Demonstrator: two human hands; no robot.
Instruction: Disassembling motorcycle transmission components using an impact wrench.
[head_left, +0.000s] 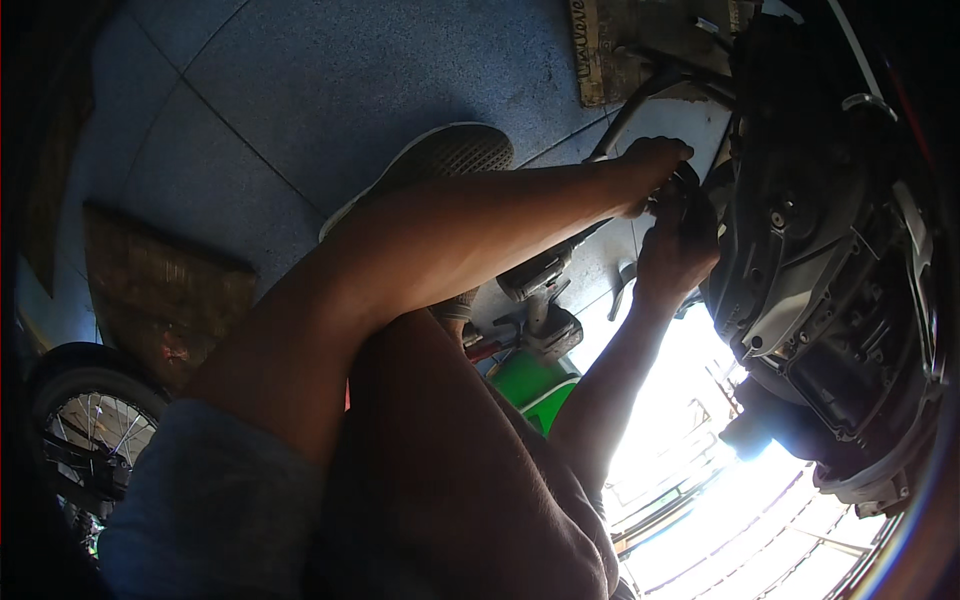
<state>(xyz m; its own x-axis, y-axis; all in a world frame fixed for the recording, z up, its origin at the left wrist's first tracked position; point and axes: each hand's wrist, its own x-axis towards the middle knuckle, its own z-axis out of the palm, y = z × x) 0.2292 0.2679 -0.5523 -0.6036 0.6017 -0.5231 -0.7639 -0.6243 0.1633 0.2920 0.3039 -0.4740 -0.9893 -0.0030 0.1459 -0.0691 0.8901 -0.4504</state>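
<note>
While working close beside a dark engine [800, 240], holding a small dark part [690, 200] between left hand [650, 172] and right hand [676, 262]. With narrow, curled grip on each side; exact finger contact lost in shadow. Held above the tiled floor [280, 90], near the engine's edge; touching it or apart, cannot tell. Looks under way, with part in hand; cannot make out any finished or remaining step.

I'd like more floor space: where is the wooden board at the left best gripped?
Probably grip the wooden board by its far edge, from the far side: that straight edge shows plainly, while the left arm hides its near corner.
</note>
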